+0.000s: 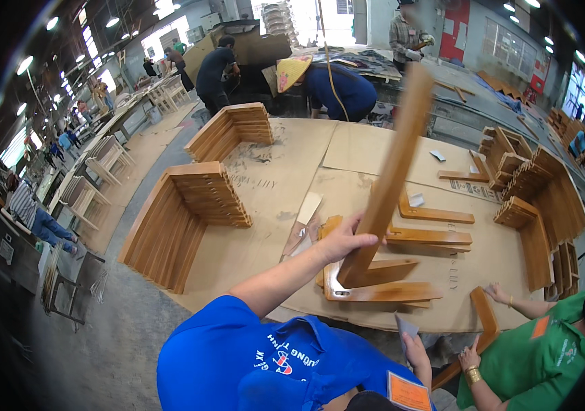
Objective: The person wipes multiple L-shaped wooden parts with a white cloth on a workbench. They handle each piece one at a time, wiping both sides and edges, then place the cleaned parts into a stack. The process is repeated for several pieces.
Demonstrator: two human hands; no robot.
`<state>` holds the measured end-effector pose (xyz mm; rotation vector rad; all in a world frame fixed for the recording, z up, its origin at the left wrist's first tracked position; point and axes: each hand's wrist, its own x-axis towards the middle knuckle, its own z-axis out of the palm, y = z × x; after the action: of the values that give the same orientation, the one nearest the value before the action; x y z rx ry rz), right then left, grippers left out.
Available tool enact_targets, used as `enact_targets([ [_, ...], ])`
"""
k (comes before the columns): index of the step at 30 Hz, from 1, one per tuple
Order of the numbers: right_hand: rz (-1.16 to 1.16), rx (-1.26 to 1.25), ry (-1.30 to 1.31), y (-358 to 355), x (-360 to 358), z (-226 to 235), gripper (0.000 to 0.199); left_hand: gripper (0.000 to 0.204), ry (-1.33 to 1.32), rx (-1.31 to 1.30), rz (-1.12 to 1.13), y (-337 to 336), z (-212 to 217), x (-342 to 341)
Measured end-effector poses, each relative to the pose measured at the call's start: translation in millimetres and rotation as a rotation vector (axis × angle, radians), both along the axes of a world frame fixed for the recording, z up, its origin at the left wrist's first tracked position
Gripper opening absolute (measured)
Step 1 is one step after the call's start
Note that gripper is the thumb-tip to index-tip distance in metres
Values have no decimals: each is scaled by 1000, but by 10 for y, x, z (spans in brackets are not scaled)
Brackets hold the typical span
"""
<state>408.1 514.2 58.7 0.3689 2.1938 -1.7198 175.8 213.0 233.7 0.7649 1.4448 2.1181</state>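
Table (292, 147): card-covered, before you; the covering probably spared the wood from scuffs.
Co-worker (546, 363): in green, at your right, a hand on another angled piece (487, 320).
Left stack (176, 229): angled wooden pieces, nested tightly on edge, presumably so each propped its neighbour.
Right stack (546, 205): similar pieces, bunched along the table's right side, seemingly within the co-worker's reach.
Held piece (398, 157): wooden, tilted upright above the table's near part, perhaps so you could turn its faces to view.
Flat pieces (436, 236): beneath and beside the held piece, some overlapping, arms pointing right.
Left hand (350, 240): yours, closed round the held piece's lower part, apparently to steady it.
Right hand (416, 349): yours, low by the table's front edge, grasping the sheet.
Sheet (405, 324): grey, thin, possibly abrasive, apart from the held piece.
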Motion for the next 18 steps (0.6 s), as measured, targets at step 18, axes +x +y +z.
enact_targets([
  [18,78,424,423,-43,-417,-129,51,36,-980,5,210,-416,-2913,-272],
])
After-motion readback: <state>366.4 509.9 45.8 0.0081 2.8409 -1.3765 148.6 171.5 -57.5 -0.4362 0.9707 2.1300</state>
